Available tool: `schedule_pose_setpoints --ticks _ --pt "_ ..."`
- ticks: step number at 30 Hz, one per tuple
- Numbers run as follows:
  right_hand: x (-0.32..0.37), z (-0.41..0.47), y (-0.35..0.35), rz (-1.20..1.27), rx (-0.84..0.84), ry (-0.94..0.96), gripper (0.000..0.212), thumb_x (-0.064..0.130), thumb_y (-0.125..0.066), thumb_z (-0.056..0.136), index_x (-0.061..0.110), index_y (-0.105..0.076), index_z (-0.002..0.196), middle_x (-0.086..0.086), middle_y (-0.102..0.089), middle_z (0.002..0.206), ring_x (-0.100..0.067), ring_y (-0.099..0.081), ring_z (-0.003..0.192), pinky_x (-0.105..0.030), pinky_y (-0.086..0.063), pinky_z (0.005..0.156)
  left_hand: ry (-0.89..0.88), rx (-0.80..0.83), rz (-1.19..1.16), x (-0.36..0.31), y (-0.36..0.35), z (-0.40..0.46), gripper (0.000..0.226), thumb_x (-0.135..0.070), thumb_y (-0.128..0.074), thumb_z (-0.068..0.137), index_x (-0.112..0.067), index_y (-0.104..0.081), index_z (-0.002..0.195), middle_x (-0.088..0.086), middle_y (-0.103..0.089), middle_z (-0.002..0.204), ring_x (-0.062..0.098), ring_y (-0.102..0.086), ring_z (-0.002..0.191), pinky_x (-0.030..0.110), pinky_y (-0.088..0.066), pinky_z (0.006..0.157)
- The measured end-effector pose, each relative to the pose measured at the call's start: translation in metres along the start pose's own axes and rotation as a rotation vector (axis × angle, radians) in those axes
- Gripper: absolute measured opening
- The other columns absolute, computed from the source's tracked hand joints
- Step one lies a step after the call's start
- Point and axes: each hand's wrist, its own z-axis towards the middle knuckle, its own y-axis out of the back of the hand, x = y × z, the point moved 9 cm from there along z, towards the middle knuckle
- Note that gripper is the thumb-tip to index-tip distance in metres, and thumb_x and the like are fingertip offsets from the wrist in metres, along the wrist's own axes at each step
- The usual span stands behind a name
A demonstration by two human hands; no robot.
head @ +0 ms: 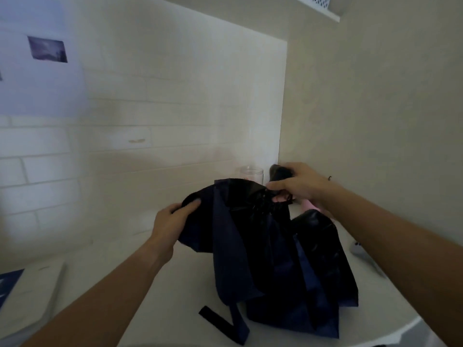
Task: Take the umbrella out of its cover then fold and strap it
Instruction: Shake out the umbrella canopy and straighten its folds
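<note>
Two hands: both hold the umbrella [265, 246] over the white desk [175, 284].
Umbrella: dark blue and black cloth, loose and floppy, bottom part resting on the desk.
Strap: a thin black strap [215, 316] lies on the desk by the cloth's lower edge.
Left hand [170, 221]: closed on the left edge of the cloth, thumb on top.
Right hand [298, 184]: fingers pinch the bunched cloth at the top, and a dark end sticks out above it.
Jar: a clear jar [251, 174] stands behind the umbrella, near the brick wall [125, 146].
Book: a white book [27, 296] lies well apart on the left.
</note>
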Motion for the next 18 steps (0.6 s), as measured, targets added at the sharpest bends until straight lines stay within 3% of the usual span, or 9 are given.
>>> schedule_pose_setpoints --ticks 2,5,6,7,9,10,13,15,18 --pt "-0.017 -0.003 0.014 0.272 -0.094 -0.026 0.036 0.001 -0.075 0.086 -0.005 -0.063 0.119 -0.021 -0.073 0.099 -0.03 -0.076 0.07 -0.032 -0.065 0.068 -0.1 0.001 -0.066 -0.016 0.004 -0.003 0.05 -0.055 -0.068 0.09 -0.018 -0.07 0.124 -0.001 -0.073 0.12 0.021 -0.068 0.111 0.034 -0.049 0.091" --pt "-0.055 -0.011 0.023 0.767 -0.175 -0.106 0.025 -0.001 -0.07 0.088 -0.008 -0.063 0.111 -0.023 -0.071 0.1 -0.027 -0.075 0.066 -0.03 -0.065 0.064 -0.142 -0.051 -0.157 -0.028 0.016 -0.002 0.061 -0.058 -0.043 0.102 -0.017 -0.055 0.145 0.003 -0.06 0.138 0.026 -0.057 0.126 0.035 -0.035 0.095" --pt "-0.067 -0.014 0.023 0.925 -0.187 -0.119 0.026 -0.001 -0.073 0.084 -0.007 -0.063 0.107 -0.024 -0.069 0.108 -0.028 -0.076 0.069 -0.029 -0.064 0.061 -0.139 -0.058 -0.164 -0.031 0.018 -0.001 0.061 -0.057 -0.041 0.104 -0.016 -0.054 0.147 0.005 -0.059 0.14 0.027 -0.056 0.126 0.036 -0.035 0.096" --pt "-0.076 -0.016 0.021 1.058 -0.189 -0.108 0.042 -0.002 -0.081 0.071 -0.004 -0.061 0.107 -0.024 -0.067 0.115 -0.028 -0.077 0.074 -0.03 -0.064 0.059 -0.139 -0.062 -0.15 -0.034 0.018 -0.002 0.059 -0.055 -0.041 0.105 -0.016 -0.054 0.147 0.006 -0.059 0.142 0.027 -0.056 0.126 0.037 -0.035 0.096" --pt "-0.091 -0.018 0.014 1.272 -0.181 -0.061 0.087 0.0 -0.094 0.041 0.004 -0.056 0.119 -0.021 -0.064 0.124 -0.031 -0.074 0.094 -0.033 -0.063 0.062 -0.16 -0.057 -0.131 -0.042 0.018 -0.004 0.052 -0.051 -0.044 0.105 -0.017 -0.058 0.141 0.005 -0.061 0.139 0.028 -0.058 0.124 0.038 -0.038 0.095" --pt "-0.097 -0.021 0.007 1.346 -0.171 -0.056 0.088 0.0 -0.092 0.042 0.002 -0.057 0.123 -0.02 -0.065 0.127 -0.032 -0.07 0.103 -0.036 -0.064 0.065 -0.173 -0.049 -0.129 -0.044 0.016 -0.004 0.047 -0.05 -0.046 0.105 -0.018 -0.062 0.135 0.004 -0.065 0.133 0.028 -0.061 0.12 0.038 -0.041 0.093" --pt "-0.091 -0.041 -0.021 1.517 -0.13 -0.034 0.055 -0.001 -0.067 0.075 -0.002 -0.062 0.131 -0.024 -0.067 0.128 -0.038 -0.067 0.112 -0.04 -0.064 0.077 -0.146 0.023 -0.135 -0.052 -0.001 -0.012 0.031 -0.047 -0.054 0.101 -0.023 -0.074 0.106 -0.002 -0.079 0.101 0.024 -0.073 0.091 0.038 -0.054 0.074" --pt "-0.086 -0.048 -0.034 1.552 -0.123 -0.025 0.027 0.003 -0.058 0.092 -0.005 -0.073 0.113 -0.025 -0.073 0.112 -0.033 -0.075 0.095 -0.033 -0.065 0.071 -0.136 0.09 -0.098 -0.057 -0.014 -0.014 0.032 -0.048 -0.058 0.099 -0.023 -0.075 0.103 0.0 -0.081 0.096 0.023 -0.076 0.084 0.037 -0.057 0.071" --pt "-0.083 -0.053 -0.052 1.561 -0.103 -0.065 0.035 0.019 -0.05 0.102 -0.001 -0.074 0.087 -0.014 -0.072 0.072 -0.018 -0.068 0.052 -0.024 -0.057 0.047 -0.164 0.136 -0.108 -0.066 -0.026 -0.017 0.029 -0.042 -0.052 0.104 -0.023 -0.075 0.105 -0.001 -0.08 0.093 0.02 -0.074 0.086 0.036 -0.056 0.074"
